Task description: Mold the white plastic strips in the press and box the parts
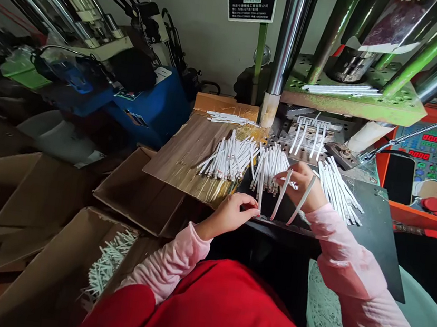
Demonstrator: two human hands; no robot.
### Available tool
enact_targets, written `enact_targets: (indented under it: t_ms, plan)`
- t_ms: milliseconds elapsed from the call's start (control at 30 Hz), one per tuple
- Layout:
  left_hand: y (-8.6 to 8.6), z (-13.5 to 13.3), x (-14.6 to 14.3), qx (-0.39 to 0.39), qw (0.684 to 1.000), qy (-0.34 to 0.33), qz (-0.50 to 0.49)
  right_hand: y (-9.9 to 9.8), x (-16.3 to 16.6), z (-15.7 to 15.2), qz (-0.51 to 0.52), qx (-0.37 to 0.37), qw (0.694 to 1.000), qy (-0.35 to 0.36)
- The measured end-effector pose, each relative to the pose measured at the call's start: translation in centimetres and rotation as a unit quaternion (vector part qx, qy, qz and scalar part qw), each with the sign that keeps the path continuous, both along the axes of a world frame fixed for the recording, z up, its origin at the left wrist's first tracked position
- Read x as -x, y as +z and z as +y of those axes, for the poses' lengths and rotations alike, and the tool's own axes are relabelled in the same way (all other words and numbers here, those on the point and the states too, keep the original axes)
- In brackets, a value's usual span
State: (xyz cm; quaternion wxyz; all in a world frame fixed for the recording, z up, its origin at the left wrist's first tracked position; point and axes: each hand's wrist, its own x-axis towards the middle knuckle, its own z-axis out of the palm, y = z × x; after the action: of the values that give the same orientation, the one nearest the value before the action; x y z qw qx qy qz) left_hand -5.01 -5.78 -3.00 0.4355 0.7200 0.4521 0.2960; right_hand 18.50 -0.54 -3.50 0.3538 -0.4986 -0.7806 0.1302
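My right hand (302, 187) is closed on three white sticks (281, 193) held fanned out between its fingers, over the dark work plate (377, 231). My left hand (234, 214) sits at the plate's front edge, its fingertips pinched on the lower end of the leftmost stick. A heap of white sticks with red marks (229, 159) lies on the wooden board (181, 156) just beyond the left hand. Another bunch (272, 165) lies under the right hand, and a third bunch (338, 191) to its right.
A moulding press stands behind, with a chrome column (286, 50), a green platen (369, 100) and a die holding several sticks (309, 135). An orange control panel (429, 152) is at right. Open cardboard boxes (138, 196) at left; one holds white sticks (108, 264). A pale green bin (418, 315) lower right.
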Motion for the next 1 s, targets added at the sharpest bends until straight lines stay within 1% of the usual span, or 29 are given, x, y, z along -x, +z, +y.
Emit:
enact_targets:
  t_ms: [67, 100, 167, 233, 267, 333, 400, 433, 467, 500, 600, 667, 733, 800, 900, 1000]
  plan:
    - [-0.4, -0.1, -0.4, -0.021, 1.000, -0.001, 0.008, 1.7, -1.8, -1.3, 0.083, -0.024, 0.993, -0.081]
    - [-0.5, -0.2, -0.6, -0.027, 1.000, -0.002, 0.011, 2.4, -2.7, -2.0, 0.130, -0.029, 0.983, -0.124]
    - [-0.8, -0.2, -0.9, -0.037, 0.999, -0.004, 0.015, 3.7, -4.6, -3.8, 0.246, -0.033, 0.950, -0.192]
    - [-0.8, -0.1, -1.1, -0.049, 0.999, -0.007, 0.017, 4.4, -6.2, -5.6, 0.361, -0.017, 0.902, -0.234]
    - [-0.8, -0.1, -1.2, -0.057, 0.998, -0.009, 0.019, 4.5, -6.9, -6.6, 0.406, 0.001, 0.880, -0.247]
    - [-0.8, 0.0, -1.2, -0.076, 0.997, -0.011, 0.027, 4.3, -7.8, -8.4, 0.463, 0.068, 0.841, -0.270]
    - [-0.9, -0.1, -1.2, -0.096, 0.995, -0.014, 0.038, 3.6, -8.1, -10.1, 0.486, 0.147, 0.816, -0.278]
    - [-0.9, -0.2, -1.2, -0.104, 0.993, -0.017, 0.043, 3.1, -8.0, -10.8, 0.487, 0.175, 0.810, -0.275]
    - [-1.0, -0.3, -1.2, -0.113, 0.992, -0.021, 0.046, 2.5, -7.7, -11.4, 0.484, 0.188, 0.810, -0.274]
    - [-1.1, -0.3, -1.2, -0.122, 0.991, -0.024, 0.048, 2.0, -7.3, -11.9, 0.474, 0.185, 0.815, -0.277]
    - [-1.2, -0.5, -1.1, -0.152, 0.986, -0.029, 0.055, 0.4, -5.8, -12.7, 0.399, 0.136, 0.852, -0.311]
    - [-1.2, -0.6, -1.1, -0.163, 0.985, -0.030, 0.057, -0.2, -5.1, -12.8, 0.339, 0.134, 0.880, -0.304]
    - [-1.2, -0.6, -1.1, -0.160, 0.985, -0.029, 0.053, -0.5, -4.6, -12.6, 0.285, 0.173, 0.908, -0.255]
    - [-1.2, -0.6, -1.0, -0.148, 0.987, -0.028, 0.049, -0.6, -4.4, -12.3, 0.234, 0.219, 0.926, -0.200]
    - [-1.3, -0.5, -0.8, -0.134, 0.989, -0.035, 0.050, -0.7, -4.2, -11.6, 0.187, 0.260, 0.936, -0.147]
    - [-1.4, -0.4, -0.6, -0.132, 0.987, -0.057, 0.070, -0.8, -3.9, -11.0, 0.163, 0.273, 0.942, -0.106]
